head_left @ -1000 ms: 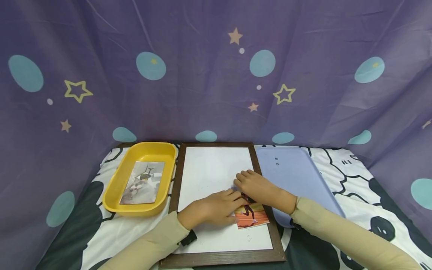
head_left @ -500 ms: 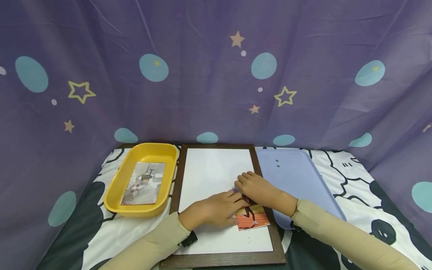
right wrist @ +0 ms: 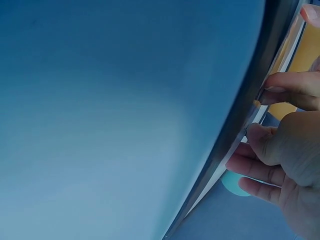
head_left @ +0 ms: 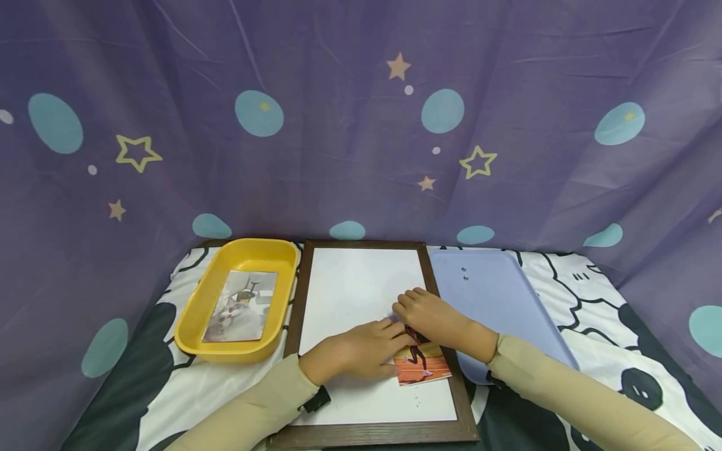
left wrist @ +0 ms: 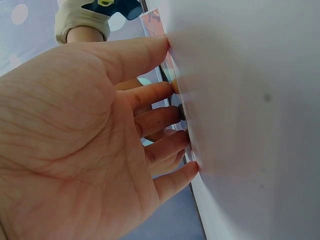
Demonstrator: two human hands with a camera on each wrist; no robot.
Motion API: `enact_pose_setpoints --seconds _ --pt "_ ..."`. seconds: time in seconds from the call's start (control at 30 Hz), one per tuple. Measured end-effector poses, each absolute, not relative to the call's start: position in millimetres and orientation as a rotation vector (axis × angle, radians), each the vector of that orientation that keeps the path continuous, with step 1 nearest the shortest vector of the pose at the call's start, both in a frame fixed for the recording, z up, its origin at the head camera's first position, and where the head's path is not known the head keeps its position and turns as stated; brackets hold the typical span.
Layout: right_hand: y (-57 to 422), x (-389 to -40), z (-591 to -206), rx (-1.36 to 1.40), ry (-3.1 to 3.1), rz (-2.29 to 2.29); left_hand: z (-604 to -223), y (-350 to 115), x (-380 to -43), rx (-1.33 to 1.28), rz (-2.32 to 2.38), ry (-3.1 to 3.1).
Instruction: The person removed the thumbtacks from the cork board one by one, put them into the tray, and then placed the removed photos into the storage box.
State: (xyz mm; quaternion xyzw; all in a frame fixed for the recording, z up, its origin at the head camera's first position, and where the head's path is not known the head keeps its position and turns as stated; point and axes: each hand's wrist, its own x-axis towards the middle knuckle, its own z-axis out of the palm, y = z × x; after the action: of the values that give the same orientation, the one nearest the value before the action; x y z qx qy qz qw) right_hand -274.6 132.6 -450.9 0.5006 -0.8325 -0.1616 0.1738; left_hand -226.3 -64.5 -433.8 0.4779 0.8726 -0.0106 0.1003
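Note:
A framed whiteboard (head_left: 361,282) lies in the middle of the head view. On its right part is a picture card (head_left: 423,366) with an orange ground and a dark-legged figure; both hands cover its upper portion. My left hand (head_left: 363,347) rests on the card and board with fingers stretched out, fingertips touching the surface in the left wrist view. Near those fingertips a small dark round thing (left wrist: 181,113) shows. My right hand (head_left: 431,319) is at the card's top edge, fingers bent downward and thumb close to them. Whether it pinches anything is hidden.
At the left stands a yellow tub (head_left: 186,326) with a greyish picture card (head_left: 241,307) inside. A pale blue tray (head_left: 502,300) lies right of the board, bearing two small silvery pieces (head_left: 465,278). A patterned cloth lies beneath; a purple curtain (head_left: 350,156) hangs behind.
The whole head view has shifted slightly downward and right. Both hands and the orange picture card keep their places on the whiteboard.

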Motion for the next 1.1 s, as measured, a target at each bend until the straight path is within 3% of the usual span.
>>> enact_pose_setpoints --seconds 1.1 --pt "133.1 -272.8 -443.8 1.427 -2.413 -0.374 -435.8 -65.2 -226.8 1.419 -0.003 2.581"
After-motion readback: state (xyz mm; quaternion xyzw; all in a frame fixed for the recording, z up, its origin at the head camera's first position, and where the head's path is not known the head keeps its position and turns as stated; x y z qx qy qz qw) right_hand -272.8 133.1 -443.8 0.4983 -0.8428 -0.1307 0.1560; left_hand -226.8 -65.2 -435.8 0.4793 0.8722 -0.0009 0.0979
